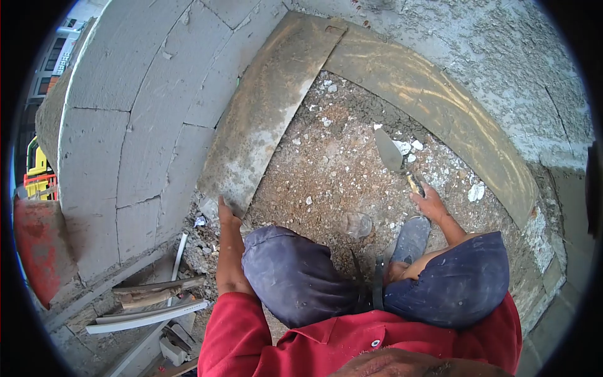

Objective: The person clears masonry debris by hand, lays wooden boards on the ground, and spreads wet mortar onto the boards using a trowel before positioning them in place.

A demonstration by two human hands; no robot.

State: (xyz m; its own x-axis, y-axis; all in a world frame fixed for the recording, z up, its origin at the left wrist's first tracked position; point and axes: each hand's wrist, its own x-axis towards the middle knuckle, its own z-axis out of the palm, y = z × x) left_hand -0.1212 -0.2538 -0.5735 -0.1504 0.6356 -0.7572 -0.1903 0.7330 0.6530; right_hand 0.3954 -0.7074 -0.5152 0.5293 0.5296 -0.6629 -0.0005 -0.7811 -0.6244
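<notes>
My right hand (429, 202) is closed around the handle of a pointing trowel (389, 151), whose blade lies low over the rubble and points away from me. My left hand (228, 213) is at the near end of a mortar-smeared board (260, 113), with a finger stretched out along its corner; the other fingers are hard to make out. That board leans along the left block wall. A second curved-looking board (433, 100) runs along the far wall, and the two meet at the far corner. Wet grey mortar (383, 113) lies beside the second board.
Gravelly ground (314, 176) with white chips lies between the boards. A clear plastic cup (357, 224) sits near my sandalled foot (408, 245). The block wall (151, 119) rises at left, a rough rendered wall (509, 69) at right. Wood scraps and white strips (147, 316) lie lower left.
</notes>
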